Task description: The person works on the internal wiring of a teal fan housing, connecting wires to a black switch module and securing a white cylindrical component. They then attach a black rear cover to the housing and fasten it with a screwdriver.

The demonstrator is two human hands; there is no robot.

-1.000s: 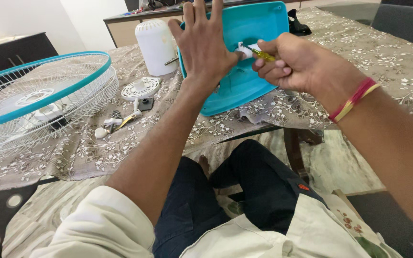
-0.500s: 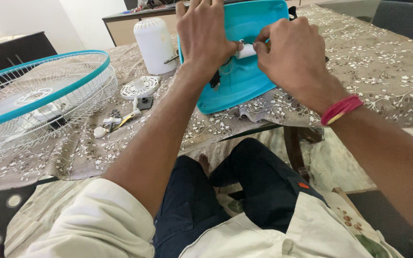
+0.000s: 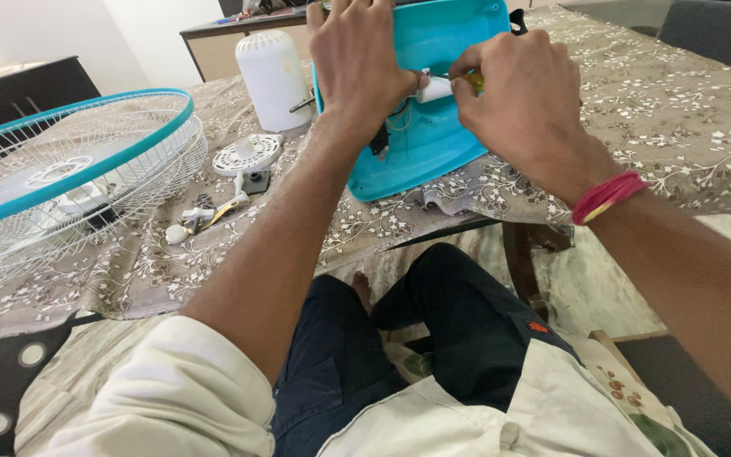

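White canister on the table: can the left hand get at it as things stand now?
Probably yes. The white canister stands just beside the left hand, with nothing between them, though that hand now presses on the teal panel.

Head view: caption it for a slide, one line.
Left hand steadies a teal plastic base while right hand works a screwdriver inside it.
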